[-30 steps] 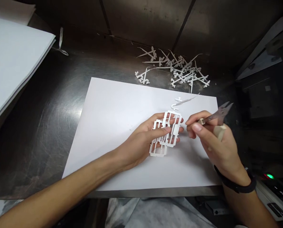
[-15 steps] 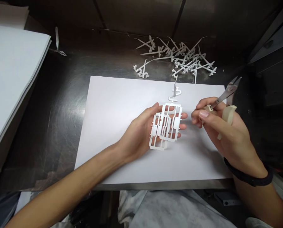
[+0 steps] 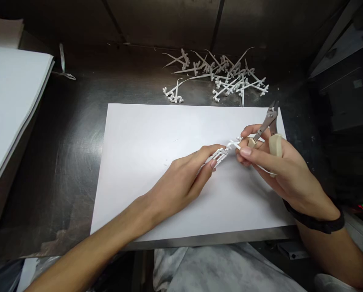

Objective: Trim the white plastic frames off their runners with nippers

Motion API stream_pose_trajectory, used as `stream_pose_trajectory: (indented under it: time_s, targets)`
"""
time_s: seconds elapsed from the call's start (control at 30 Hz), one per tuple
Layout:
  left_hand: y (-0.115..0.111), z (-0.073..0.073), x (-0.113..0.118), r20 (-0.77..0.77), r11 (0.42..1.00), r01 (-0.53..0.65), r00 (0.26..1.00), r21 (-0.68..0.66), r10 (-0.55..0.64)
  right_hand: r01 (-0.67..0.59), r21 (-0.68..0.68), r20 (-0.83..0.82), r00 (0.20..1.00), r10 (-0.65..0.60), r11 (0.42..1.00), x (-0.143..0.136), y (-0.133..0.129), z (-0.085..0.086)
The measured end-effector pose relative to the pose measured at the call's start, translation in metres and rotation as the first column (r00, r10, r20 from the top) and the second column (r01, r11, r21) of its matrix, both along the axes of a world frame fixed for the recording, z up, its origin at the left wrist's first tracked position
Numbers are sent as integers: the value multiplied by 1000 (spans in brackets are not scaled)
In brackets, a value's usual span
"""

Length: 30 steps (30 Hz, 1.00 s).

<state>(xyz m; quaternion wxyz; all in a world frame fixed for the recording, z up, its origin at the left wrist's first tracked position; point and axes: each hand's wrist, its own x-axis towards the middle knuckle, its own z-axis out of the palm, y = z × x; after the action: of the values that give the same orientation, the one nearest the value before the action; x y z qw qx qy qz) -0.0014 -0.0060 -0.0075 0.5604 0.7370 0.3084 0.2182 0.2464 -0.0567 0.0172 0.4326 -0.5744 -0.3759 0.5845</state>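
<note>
My left hand [image 3: 193, 170] is closed around the white plastic frame parts [image 3: 220, 157], with the thumb and forefinger at their near and far edges. A curled white plastic sprue [image 3: 232, 144] runs from these frames to my right hand [image 3: 275, 162]. That hand pinches the sprue between thumb and fingertips. Lying in the same palm are nippers [image 3: 271, 117] with cream handles, their metal jaws pointing up and away. Both hands are above a white sheet of paper [image 3: 145, 134]. My fingers hide part of the frames.
Several loose white sprues [image 3: 230, 77] lie in a heap behind the paper on the dark metal table [image 3: 78, 134]. A stack of white paper [image 3: 11, 97] stands at the left, with tweezers [image 3: 63, 65] beside it. A dark wall rises at the back.
My left hand has turned over and closed around the frames, which lay on its open fingers. The sprue has swung to the right, and my right hand now pinches it.
</note>
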Motion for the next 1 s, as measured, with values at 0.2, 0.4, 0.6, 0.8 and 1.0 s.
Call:
stream_pose_trajectory:
  time_s: [0.2,0.4,0.6,0.8,1.0]
  targets:
    - [8,8,-7,189,897,39,981,-441,50,-86,57,-112,989,92,995,11,0,10]
    - [11,10,0,335,519,279,942,-808,15,-138,70,-104,984,144,988,10,-2,13]
    - [9,12,2,364,448,250,912,-858,189,206,106,-81,977,-198,973,9,11,4]
    - [16,12,0,270,313,127,841,-941,469,30,-288,-597,776,-204,957,26,22,13]
    - [14,14,3,275,412,81,856,-908,437,-83,-186,-265,964,32,979,26,10,22]
